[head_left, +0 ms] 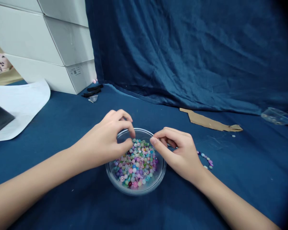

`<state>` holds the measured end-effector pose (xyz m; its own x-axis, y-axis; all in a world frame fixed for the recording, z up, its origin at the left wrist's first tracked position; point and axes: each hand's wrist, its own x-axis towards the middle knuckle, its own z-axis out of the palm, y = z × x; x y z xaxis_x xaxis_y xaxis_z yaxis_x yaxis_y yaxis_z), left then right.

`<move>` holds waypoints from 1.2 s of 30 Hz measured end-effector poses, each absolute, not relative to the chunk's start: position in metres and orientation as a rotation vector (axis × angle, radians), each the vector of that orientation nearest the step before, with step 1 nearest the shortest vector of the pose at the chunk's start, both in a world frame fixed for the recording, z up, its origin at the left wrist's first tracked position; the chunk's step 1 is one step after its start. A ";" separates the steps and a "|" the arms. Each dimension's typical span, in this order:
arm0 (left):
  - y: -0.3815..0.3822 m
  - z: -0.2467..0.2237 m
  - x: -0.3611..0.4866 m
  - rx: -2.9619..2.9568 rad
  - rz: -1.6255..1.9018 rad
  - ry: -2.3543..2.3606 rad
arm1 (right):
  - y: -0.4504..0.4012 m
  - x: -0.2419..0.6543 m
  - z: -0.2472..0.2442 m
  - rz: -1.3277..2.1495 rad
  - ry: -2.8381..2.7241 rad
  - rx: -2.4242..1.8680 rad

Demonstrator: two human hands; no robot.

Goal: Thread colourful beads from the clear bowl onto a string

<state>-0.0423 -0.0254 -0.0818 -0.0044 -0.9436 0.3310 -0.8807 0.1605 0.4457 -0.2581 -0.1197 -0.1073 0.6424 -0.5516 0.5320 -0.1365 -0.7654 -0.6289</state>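
A round clear bowl (160,180) stands on the blue cloth, holding many small coloured beads (136,163) in pink, purple, green, blue and white. Over its upper left part is my left hand (110,140), fingers curled and apart, thumb and fingertips just above the beads with nothing visible between them. My right hand (177,151) is at the bowl's right rim, thumb and index finger pinched together; what they hold is too fine to make out. Just beyond that hand, a curved string of beads (207,159) lies on the cloth, partly hidden by the wrist.
White boxes (79,54) are stacked at the back left, near white paper (26,105) and a dark object (0,119). Black scraps (93,91) lie beside them. Torn cardboard (206,121) and a clear container (277,116) are at right, before a blue curtain (182,48).
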 end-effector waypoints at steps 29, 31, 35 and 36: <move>-0.025 -0.087 -0.053 1.348 -0.455 -1.848 | -0.117 -0.264 -0.108 -1.116 0.299 -2.130; -0.025 -0.087 -0.053 1.327 -0.429 -1.852 | -0.116 -0.264 -0.108 -1.144 0.286 -2.137; -0.026 -0.088 -0.052 1.287 -0.361 -1.854 | -0.115 -0.263 -0.107 -1.180 0.313 -2.130; -0.026 -0.088 -0.052 1.273 -0.335 -1.849 | -0.115 -0.263 -0.107 -1.183 0.321 -2.124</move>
<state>-0.0522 -0.0257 -0.0879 -0.1262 -0.8639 0.4876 -0.6378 0.4472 0.6271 -0.2632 -0.1152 -0.1069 0.5572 -0.5080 0.6569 0.1059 -0.7411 -0.6630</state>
